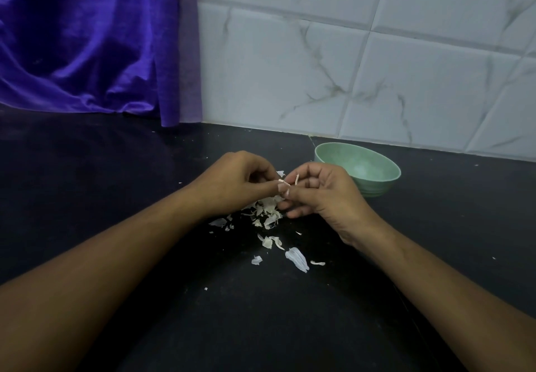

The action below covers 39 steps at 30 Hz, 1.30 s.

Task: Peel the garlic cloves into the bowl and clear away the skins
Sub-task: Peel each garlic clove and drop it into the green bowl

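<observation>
From the head camera, looking down: my left hand (240, 181) and right hand (322, 194) meet fingertip to fingertip just above the black counter (116, 197). Both are closed in a pinch. My left thumb and forefinger grip the garlic clove (282, 182), which is small and mostly hidden by my fingers, so only a pale bit shows. My right thumb and forefinger nip a strip of skin (296, 179) that stands up from it. I judge this to be mid-peel: one hand steadies the clove while the other pulls the skin off.

I work right over the pile of skins (268, 212) so that what I tear off drops onto the same heap. More flakes lie scattered nearer to me, and a few specks lie farther out. Gathering them is the part of the job not yet done.

The green bowl (377, 189) sits just beyond my right hand, near the tiled wall (348, 67) — close enough for a bare clove to go straight in. Something pale shows inside it, too blurred for me to call it cloves.

A purple curtain (87, 38) hangs at the far left, its hem on the counter, well apart from the work.
</observation>
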Motion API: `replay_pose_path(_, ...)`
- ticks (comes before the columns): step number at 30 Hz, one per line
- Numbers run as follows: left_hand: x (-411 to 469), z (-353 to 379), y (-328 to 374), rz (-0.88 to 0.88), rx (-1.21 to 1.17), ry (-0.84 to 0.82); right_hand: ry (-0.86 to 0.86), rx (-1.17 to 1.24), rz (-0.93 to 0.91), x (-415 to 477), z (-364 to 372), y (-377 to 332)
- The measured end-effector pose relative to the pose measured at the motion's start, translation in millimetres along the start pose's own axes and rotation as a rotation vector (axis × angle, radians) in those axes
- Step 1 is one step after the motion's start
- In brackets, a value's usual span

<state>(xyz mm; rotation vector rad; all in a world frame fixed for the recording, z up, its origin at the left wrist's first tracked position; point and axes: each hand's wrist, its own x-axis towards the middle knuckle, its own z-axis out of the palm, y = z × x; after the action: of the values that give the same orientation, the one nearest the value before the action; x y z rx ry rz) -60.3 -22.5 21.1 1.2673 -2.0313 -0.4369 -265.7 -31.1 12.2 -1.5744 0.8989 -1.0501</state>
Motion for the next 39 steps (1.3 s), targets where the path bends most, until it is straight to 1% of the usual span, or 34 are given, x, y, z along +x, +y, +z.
replay_pose_path(5,2.2,-0.7,-4.0,-0.057,-0.208,-0.007,-0.026,0.016,-0.017,-1.1,1.0,-2.5)
replay_pose_path(7,1.7,-2.4,-3.1,-0.060,-0.246,-0.015,-0.035,0.036,-0.007,-1.4,0.8,-5.1)
replay_pose_path(9,2.0,-3.2,-2.3,-0.044,-0.199,-0.016,-0.040,0.056,0.007,-1.3,0.4,-6.5)
replay_pose_path(13,2.1,-2.6,-1.8,-0.001,-0.032,-0.039,-0.056,0.064,0.036,-1.2,0.2,-7.6)
replay_pose_path(17,1.8,-5.0,0.1,0.017,-0.046,-0.070,-0.042,0.039,0.041,-0.4,-1.6,-8.9)
replay_pose_path(20,1.8,-6.1,-0.3,0.014,-0.009,-0.067,-0.041,-0.047,0.023,-0.2,-2.3,-7.1)
replay_pose_path(23,2.9,-6.1,-3.0,0.026,0.057,-0.064,0.000,-0.165,-0.006,1.6,-2.8,-2.4)
replay_pose_path(25,3.1,-7.7,-4.2,0.022,0.054,-0.050,0.022,-0.238,-0.042,3.1,-4.1,-0.5)
replay_pose_path(28,3.9,-9.5,-4.8,-0.006,-0.033,-0.031,0.017,-0.253,-0.086,3.7,-7.6,0.2)
replay_pose_path(32,5.6,-8.2,-5.3,-0.068,-0.227,-0.052,0.003,-0.200,-0.074,3.7,-8.2,-0.7)
replay_pose_path(39,4.6,-5.8,-1.4,-0.134,-0.350,-0.008,0.022,-0.174,-0.085,3.9,-8.9,-2.6)
